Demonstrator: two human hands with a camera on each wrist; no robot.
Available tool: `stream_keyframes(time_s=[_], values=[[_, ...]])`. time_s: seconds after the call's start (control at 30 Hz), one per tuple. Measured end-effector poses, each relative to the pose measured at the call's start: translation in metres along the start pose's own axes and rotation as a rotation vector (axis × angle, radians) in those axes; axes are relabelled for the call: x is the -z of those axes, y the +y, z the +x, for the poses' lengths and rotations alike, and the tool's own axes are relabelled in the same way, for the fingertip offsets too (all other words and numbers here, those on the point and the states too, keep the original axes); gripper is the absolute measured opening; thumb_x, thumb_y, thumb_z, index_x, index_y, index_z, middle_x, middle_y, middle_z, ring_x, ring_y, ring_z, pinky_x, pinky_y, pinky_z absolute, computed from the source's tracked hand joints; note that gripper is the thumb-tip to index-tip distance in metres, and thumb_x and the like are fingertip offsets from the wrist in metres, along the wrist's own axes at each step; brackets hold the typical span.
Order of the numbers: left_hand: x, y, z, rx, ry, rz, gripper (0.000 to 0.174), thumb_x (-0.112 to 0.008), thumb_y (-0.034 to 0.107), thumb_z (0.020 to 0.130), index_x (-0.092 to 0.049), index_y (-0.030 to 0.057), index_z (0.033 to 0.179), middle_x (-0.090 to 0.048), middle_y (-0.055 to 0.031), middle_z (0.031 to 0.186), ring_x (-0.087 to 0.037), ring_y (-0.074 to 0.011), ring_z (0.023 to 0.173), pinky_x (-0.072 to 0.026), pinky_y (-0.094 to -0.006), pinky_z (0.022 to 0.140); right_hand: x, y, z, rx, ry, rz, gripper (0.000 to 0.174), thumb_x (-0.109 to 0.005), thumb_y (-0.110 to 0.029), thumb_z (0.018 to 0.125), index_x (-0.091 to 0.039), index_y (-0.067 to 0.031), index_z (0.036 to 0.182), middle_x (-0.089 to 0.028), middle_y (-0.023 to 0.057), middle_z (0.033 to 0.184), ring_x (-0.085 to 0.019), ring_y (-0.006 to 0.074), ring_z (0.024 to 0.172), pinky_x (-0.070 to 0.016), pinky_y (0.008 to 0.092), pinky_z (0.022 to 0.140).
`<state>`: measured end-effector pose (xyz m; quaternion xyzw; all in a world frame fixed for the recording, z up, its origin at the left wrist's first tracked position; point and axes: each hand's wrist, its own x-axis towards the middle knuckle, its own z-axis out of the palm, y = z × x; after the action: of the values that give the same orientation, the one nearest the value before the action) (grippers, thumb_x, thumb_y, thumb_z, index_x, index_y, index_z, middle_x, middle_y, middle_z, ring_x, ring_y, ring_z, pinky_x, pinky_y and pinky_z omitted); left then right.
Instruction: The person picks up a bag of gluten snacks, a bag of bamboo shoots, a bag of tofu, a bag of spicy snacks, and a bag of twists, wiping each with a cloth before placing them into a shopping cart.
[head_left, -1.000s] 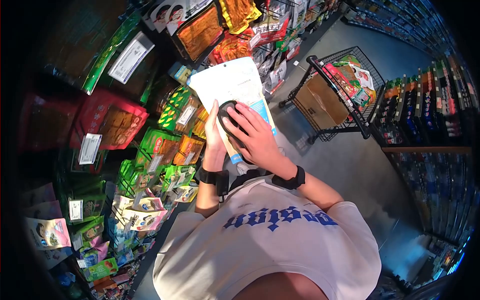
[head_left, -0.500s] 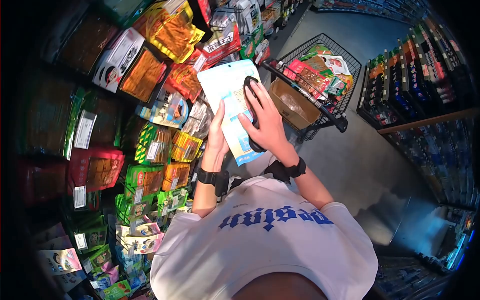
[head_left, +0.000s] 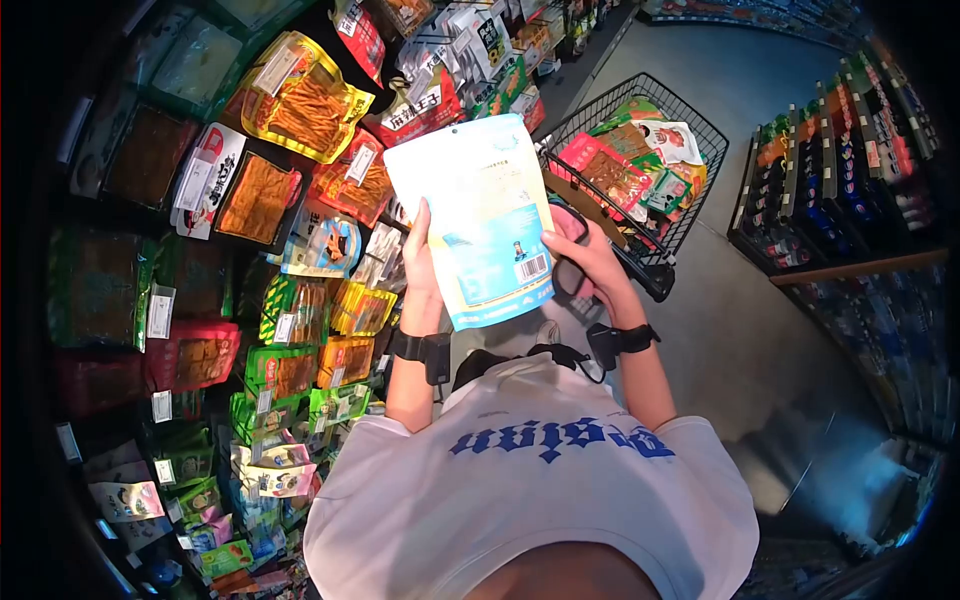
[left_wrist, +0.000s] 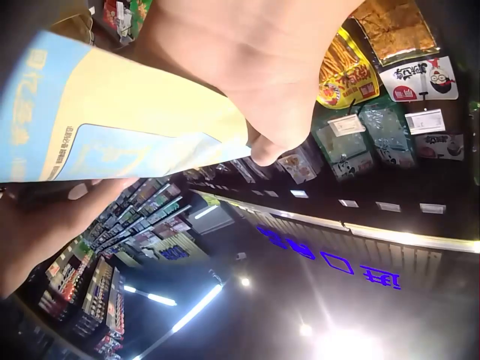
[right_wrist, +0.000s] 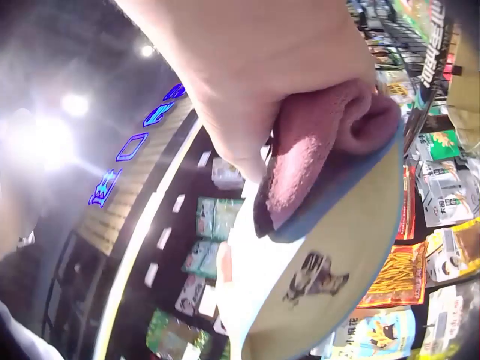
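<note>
A white, blue and yellow pouch (head_left: pixel 490 225), its barcode near the lower right, is held up before the chest. The left hand (head_left: pixel 421 268) grips its left edge, thumb on the front. At the right edge, the right hand (head_left: pixel 603 275) has its thumb on the pouch and holds a dark-rimmed pink item (head_left: pixel 571 222) there. In the left wrist view the left hand (left_wrist: pixel 247 60) grips the pouch (left_wrist: pixel 150 120). Fuzzy pink material (right_wrist: pixel 304 157) sits curled between the right hand (right_wrist: pixel 262 60) and the pouch (right_wrist: pixel 322 289) in the right wrist view.
Racks of packaged snacks (head_left: pixel 300 95) with price tags line the left side. A black wire cart (head_left: pixel 708 200) holding several snack packs (head_left: pixel 605 165) stands beyond the right hand. Bottle shelves (head_left: pixel 850 175) are at the right, past the grey floor (head_left: pixel 715 345).
The right hand has moved from the pouch's front to its right edge, and the dark item has shifted outward, showing pink. More of the printed pouch face shows. The cart's basket appears closer behind the pouch.
</note>
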<state>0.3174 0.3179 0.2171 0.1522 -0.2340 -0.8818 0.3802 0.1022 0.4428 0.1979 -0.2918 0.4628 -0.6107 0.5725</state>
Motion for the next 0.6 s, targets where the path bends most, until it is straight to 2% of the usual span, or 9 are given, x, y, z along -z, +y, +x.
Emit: stream_keyframes(time_s=[0.07,0.17,0.23,0.37,0.43,0.47,0.53,0.57,0.6], values=[[0.002,-0.002,0.008,-0.014,-0.033,-0.016,0.06,-0.042,0.041,0.106,-0.038,-0.003,0.146,-0.051,-0.0176,0.144,-0.054,-0.0285,0.128,-0.0416,-0.0405,0.109,0.008,0.002,0.0,-0.03,-0.05,0.078,0.055,-0.075,-0.017,0.089,-0.054,0.0026,0.136,-0.065,0.0107,0.126,-0.061,0.0146,0.113,-0.048,0.0302,0.098],[0.002,-0.005,0.018,-0.034,0.083,0.139,0.062,-0.043,0.044,0.106,-0.039,-0.0031,0.146,-0.052,-0.0157,0.143,-0.054,-0.0252,0.127,-0.0423,-0.0377,0.107,0.001,0.012,0.003,0.018,0.027,0.225,0.054,-0.073,-0.016,0.09,-0.053,0.0029,0.136,-0.064,0.0094,0.126,-0.062,0.0146,0.112,-0.0479,0.0297,0.097],[-0.006,-0.003,0.022,-0.055,0.203,0.432,0.064,-0.044,0.046,0.106,-0.04,-0.003,0.146,-0.052,-0.0141,0.142,-0.053,-0.0217,0.126,-0.0431,-0.0347,0.105,-0.005,0.012,0.007,0.045,0.05,0.208,0.052,-0.073,-0.016,0.091,-0.054,0.0031,0.135,-0.065,0.0091,0.125,-0.062,0.0142,0.11,-0.0485,0.0295,0.096],[0.003,0.006,0.034,-0.027,0.257,0.581,0.061,-0.049,0.044,0.105,-0.043,-0.0035,0.143,-0.057,-0.0114,0.134,-0.057,-0.0179,0.12,-0.0454,-0.0317,0.101,0.002,0.022,0.016,0.093,0.128,0.068,0.045,-0.073,-0.016,0.091,-0.059,0.0026,0.13,-0.068,0.0078,0.119,-0.064,0.013,0.102,-0.0507,0.029,0.092],[0.033,0.01,0.046,-0.003,0.149,0.655,0.054,-0.052,0.038,0.104,-0.046,-0.0022,0.14,-0.064,-0.0085,0.124,-0.061,-0.0153,0.112,-0.0475,-0.0297,0.097,0.0,0.013,0.018,0.172,0.199,-0.046,0.035,-0.072,-0.016,0.092,-0.065,0.003,0.12,-0.071,0.0052,0.107,-0.064,0.0096,0.094,-0.0511,0.0273,0.086],[0.042,0.016,0.048,0.057,0.171,0.682,0.049,-0.058,0.028,0.102,-0.045,-0.0003,0.14,-0.067,-0.0073,0.117,-0.064,-0.0138,0.106,-0.0495,-0.0281,0.093,0.003,0.013,0.02,0.216,0.215,-0.105,0.033,-0.072,-0.017,0.092,-0.067,0.0035,0.118,-0.071,0.0043,0.104,-0.063,0.0083,0.092,-0.0506,0.0266,0.085],[0.05,0.012,0.044,-0.088,0.264,0.726,0.053,-0.065,0.022,0.098,-0.044,0.0017,0.142,-0.068,-0.0121,0.119,-0.065,-0.0158,0.106,-0.0506,-0.0295,0.095,-0.001,0.013,0.028,0.3,0.304,-0.212,0.03,-0.071,-0.017,0.093,-0.069,0.0056,0.113,-0.071,0.0018,0.1,-0.063,0.0066,0.09,-0.05,0.0254,0.084],[0.052,0.013,0.043,-0.118,0.271,0.704,0.059,-0.069,0.015,0.094,-0.04,0.0004,0.144,-0.067,-0.0145,0.121,-0.065,-0.0192,0.107,-0.0513,-0.0298,0.095,-0.008,0.012,0.033,0.411,0.379,-0.305,0.025,-0.071,-0.019,0.093,-0.069,0.0052,0.1,-0.07,0.0036,0.083,-0.056,0.0043,0.076,-0.0487,0.0259,0.071],[0.053,0.013,0.039,-0.116,0.274,0.652,0.061,-0.069,0.008,0.092,-0.039,0.0006,0.145,-0.065,-0.0158,0.12,-0.066,-0.0188,0.104,-0.0526,-0.0294,0.092,-0.013,0.011,0.035,0.415,0.382,-0.312,0.025,-0.071,-0.019,0.093,-0.069,0.0052,0.1,-0.07,0.0036,0.083,-0.056,0.0043,0.076,-0.0487,0.0259,0.071]])
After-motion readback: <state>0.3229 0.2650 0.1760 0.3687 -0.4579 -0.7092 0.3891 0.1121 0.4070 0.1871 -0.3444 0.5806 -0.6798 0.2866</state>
